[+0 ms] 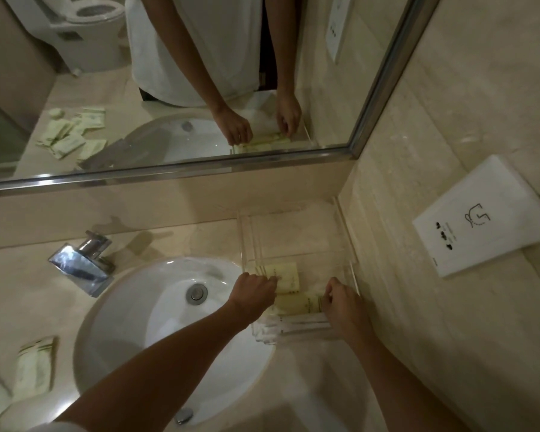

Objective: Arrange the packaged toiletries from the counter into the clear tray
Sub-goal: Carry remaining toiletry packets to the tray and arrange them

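Both hands are down in the clear acrylic tray (pixel 345 241) at the counter's right corner: the left hand (pixel 256 291), fingers curled, pinches a pale yellow-green toiletry packet (pixel 289 275), while the right hand (pixel 340 302) grips a second pale packet (pixel 303 304) lying beside it. More packets (pixel 33 367) wait left of the white round sink (pixel 156 319).

packets (pixel 28 374): cut by left edge | hands' fingertips (pixel 270 280): hidden | packet print: unreadable

Both hands (pixel 258 291) apparently hold packets (pixel 289 277) inside clear tray (pixel 345 232).
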Action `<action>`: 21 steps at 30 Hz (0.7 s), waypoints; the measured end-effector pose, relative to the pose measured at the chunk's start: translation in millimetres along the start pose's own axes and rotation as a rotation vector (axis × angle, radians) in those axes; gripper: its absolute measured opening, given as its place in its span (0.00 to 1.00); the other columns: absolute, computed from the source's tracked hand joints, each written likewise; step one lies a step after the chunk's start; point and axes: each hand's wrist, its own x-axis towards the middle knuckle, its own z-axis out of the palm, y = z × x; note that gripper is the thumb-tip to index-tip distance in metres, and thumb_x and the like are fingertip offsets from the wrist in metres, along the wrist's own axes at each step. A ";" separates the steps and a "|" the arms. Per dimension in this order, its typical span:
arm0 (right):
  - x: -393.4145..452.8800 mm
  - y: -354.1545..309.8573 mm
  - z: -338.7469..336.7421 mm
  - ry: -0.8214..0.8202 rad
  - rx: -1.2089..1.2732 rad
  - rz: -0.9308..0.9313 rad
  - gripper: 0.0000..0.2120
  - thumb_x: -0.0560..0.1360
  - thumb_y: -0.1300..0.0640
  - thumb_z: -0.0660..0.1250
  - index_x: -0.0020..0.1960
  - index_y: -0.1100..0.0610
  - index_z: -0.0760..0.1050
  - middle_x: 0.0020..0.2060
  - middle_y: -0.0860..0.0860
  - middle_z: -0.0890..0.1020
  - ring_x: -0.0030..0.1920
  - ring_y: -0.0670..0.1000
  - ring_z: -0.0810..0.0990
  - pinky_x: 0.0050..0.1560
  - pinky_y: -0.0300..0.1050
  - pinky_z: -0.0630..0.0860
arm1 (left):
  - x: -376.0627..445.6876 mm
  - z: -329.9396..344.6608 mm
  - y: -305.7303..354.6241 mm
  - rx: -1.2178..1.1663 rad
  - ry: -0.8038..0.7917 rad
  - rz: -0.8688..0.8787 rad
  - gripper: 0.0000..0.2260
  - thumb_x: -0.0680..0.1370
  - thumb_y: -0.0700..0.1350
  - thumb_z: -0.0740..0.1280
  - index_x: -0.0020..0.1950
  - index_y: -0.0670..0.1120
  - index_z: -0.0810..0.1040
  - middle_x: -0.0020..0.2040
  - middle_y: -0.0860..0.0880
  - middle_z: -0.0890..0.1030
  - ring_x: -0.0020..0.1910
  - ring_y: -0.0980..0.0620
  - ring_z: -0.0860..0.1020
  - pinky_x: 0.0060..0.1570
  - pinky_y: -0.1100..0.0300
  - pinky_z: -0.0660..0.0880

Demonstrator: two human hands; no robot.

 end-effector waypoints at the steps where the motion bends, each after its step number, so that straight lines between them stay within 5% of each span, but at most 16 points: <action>1: 2.4 -4.9 -1.3 -0.003 -0.011 0.015 0.01 0.75 0.59 0.62 0.45 0.55 0.70 0.40 0.54 0.81 0.41 0.56 0.79 0.35 0.42 0.65 | -3.4 -1.5 -2.9 0.003 -0.021 -0.017 0.12 0.81 0.49 0.58 0.59 0.44 0.73 0.48 0.45 0.82 0.44 0.43 0.81 0.44 0.54 0.72; 3: 11.4 -7.5 -7.9 -0.012 0.009 0.067 0.01 0.75 0.58 0.62 0.45 0.54 0.70 0.40 0.53 0.81 0.40 0.55 0.79 0.35 0.42 0.66 | 0.6 -9.2 -8.4 0.002 -0.045 -0.043 0.10 0.81 0.47 0.58 0.56 0.43 0.74 0.45 0.45 0.82 0.42 0.44 0.80 0.42 0.54 0.72; 5: -29.2 -88.1 -16.7 0.013 -0.045 -0.128 0.02 0.75 0.58 0.62 0.44 0.54 0.70 0.39 0.53 0.81 0.40 0.56 0.80 0.34 0.42 0.66 | -91.0 -21.7 -53.2 -0.031 0.061 -0.206 0.08 0.80 0.45 0.59 0.54 0.43 0.74 0.43 0.45 0.82 0.40 0.44 0.81 0.40 0.55 0.71; 21: -28.7 -159.9 -8.8 -0.076 -0.060 -0.258 0.05 0.75 0.58 0.59 0.46 0.56 0.73 0.45 0.57 0.79 0.47 0.60 0.80 0.41 0.44 0.69 | -156.7 -15.1 -122.6 -0.162 0.124 -0.406 0.09 0.76 0.46 0.61 0.51 0.43 0.75 0.46 0.43 0.82 0.43 0.42 0.80 0.43 0.55 0.74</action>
